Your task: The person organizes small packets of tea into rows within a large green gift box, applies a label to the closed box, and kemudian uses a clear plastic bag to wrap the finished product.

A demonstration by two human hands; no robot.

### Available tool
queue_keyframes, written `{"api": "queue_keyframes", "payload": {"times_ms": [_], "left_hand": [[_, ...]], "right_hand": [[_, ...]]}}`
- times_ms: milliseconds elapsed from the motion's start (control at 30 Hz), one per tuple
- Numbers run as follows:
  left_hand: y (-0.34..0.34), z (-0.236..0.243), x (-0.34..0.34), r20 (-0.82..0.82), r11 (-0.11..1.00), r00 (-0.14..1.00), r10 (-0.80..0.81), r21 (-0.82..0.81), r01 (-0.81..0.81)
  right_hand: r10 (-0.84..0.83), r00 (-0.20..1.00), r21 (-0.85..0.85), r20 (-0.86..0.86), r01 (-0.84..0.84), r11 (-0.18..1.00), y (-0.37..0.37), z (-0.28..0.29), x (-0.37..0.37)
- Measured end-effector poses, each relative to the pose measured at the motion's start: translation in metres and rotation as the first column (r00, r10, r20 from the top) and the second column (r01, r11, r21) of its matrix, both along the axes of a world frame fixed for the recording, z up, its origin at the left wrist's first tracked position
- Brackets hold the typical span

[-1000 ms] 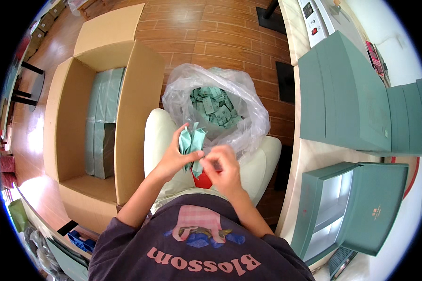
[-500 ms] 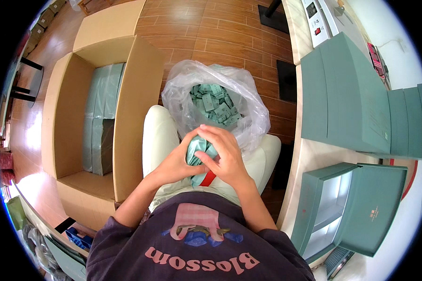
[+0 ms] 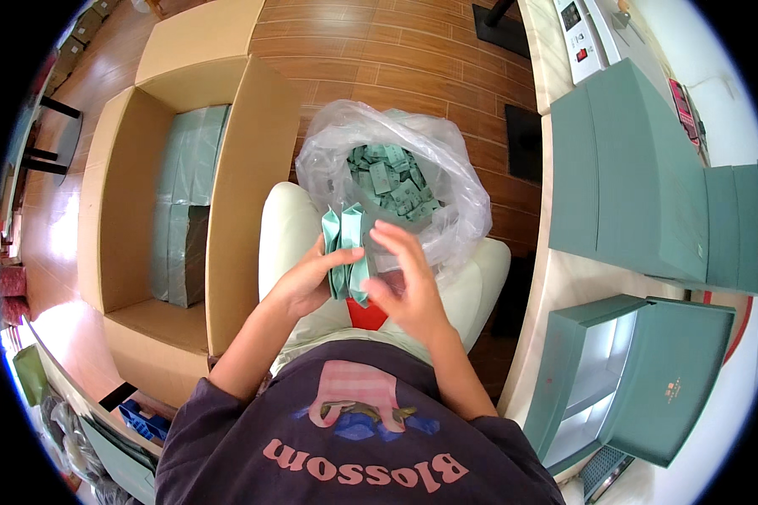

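A few small pale-green sachets [image 3: 353,227] stand upright, side by side, above my lap. My left hand [image 3: 305,276] grips them, its thumb laid across their front. Close by on the right, my right hand [image 3: 411,295] has its fingers and thumb spread apart; its thumb tip is near the sachets' lower edge, and whether it touches them I cannot tell. Something red [image 3: 366,316] shows below the sachets on my lap, partly covered. Just beyond my knees an open clear plastic bag [image 3: 451,168] holds many loose green sachets [image 3: 396,181].
To the left stands an open cardboard carton [image 3: 248,194] with wrapped green boxes [image 3: 189,160] inside. Along the right, a pale counter [image 3: 535,295] bears stacked green boxes [image 3: 623,185], an open green box [image 3: 556,370] with white compartments, and a white machine [image 3: 583,42].
The sachets, cupped between both hands before, are now upright in my left hand alone. My right hand has come off them and opened to the right. The view has shifted slightly.
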State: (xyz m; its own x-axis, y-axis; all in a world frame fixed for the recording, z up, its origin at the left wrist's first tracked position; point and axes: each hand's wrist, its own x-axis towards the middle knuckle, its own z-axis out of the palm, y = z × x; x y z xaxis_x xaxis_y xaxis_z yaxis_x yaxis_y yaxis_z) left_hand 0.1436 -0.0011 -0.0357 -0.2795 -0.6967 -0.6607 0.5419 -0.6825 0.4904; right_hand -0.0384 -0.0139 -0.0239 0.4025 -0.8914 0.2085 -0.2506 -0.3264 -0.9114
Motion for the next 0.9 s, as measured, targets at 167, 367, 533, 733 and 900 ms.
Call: {"api": "queue_keyframes", "payload": {"times_ms": [167, 367, 533, 733, 900], "left_hand": [[0.002, -0.001, -0.007, 0.095, 0.992, 0.995, 0.039, -0.123, -0.027], [0.014, 0.01, -0.029, 0.397, 0.883, 0.913, 0.095, -0.456, 0.107], [0.015, 0.008, -0.031, 0.351, 0.87, 0.93, 0.112, -0.486, 0.079], [0.014, -0.006, -0.034, 0.34, 0.898, 0.927, 0.16, -0.439, 0.006], [0.0, 0.002, -0.028, 0.116, 0.972, 0.981, 0.153, -0.196, -0.129]], "right_hand": [[0.007, 0.997, 0.059, -0.078, -0.002, 0.998, 0.023, -0.003, 0.018], [-0.044, 0.965, 0.31, 0.258, -0.04, 0.95, 0.016, -0.017, 0.018], [-0.097, 0.943, 0.364, 0.319, -0.028, 0.931, 0.017, -0.019, 0.021], [-0.103, 0.985, 0.202, 0.14, 0.073, 0.977, 0.019, -0.018, 0.024], [-0.229, 0.97, -0.111, -0.076, 0.22, 0.969, 0.011, -0.01, 0.021]]}}
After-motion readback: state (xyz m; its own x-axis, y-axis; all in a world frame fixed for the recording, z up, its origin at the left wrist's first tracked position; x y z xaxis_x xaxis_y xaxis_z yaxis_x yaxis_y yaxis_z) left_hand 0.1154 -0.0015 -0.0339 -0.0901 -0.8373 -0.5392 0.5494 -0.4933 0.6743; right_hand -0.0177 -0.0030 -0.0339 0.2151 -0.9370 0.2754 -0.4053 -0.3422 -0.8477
